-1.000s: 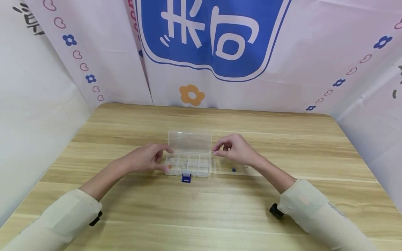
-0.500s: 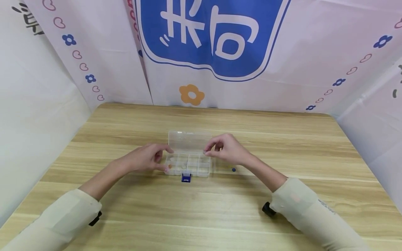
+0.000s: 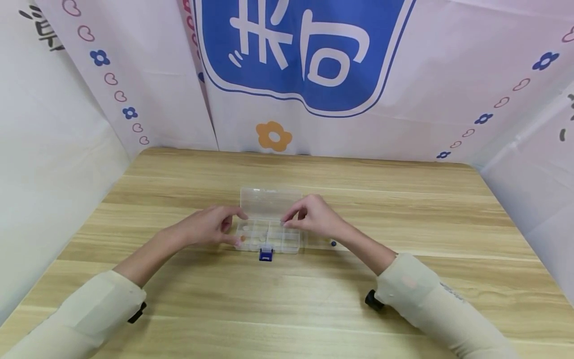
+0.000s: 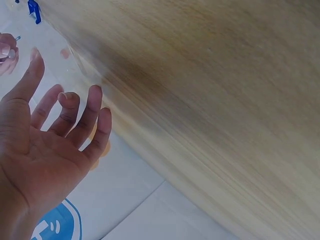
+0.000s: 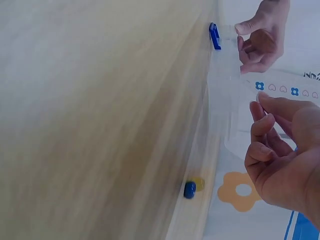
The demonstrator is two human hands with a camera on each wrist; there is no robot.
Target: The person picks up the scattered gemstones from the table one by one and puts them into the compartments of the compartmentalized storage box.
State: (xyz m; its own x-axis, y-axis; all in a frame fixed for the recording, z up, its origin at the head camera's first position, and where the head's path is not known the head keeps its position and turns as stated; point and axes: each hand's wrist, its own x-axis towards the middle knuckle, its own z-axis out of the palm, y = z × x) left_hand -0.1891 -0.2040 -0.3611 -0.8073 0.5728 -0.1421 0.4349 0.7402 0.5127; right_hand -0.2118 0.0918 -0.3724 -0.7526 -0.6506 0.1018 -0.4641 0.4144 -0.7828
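A clear plastic compartment box (image 3: pixel 290 243) lies with its lid (image 3: pixel 264 203) raised at the back and its blue latch (image 3: pixel 266 255) at the front. My left hand (image 3: pixel 211 227) holds the box's left end, index finger at the back corner and thumb at the front one. Over the back compartments, right of centre, my right hand (image 3: pixel 316 218) pinches a small pale bead (image 4: pixel 11 53) between thumb and fingertips. An orange bead (image 3: pixel 242 238) sits in the front left compartment, with whitish pieces in compartments nearby.
On the table (image 3: pixel 287 304), right of the box, lies a blue bead (image 5: pixel 190 190) with a yellow bead (image 5: pixel 199 183) beside it. A printed cloth (image 3: pixel 381 134) hangs behind the table's back edge.
My right hand has moved left from beside the box to over its back compartments, carrying the pale bead. My left hand and the box have stayed in place.
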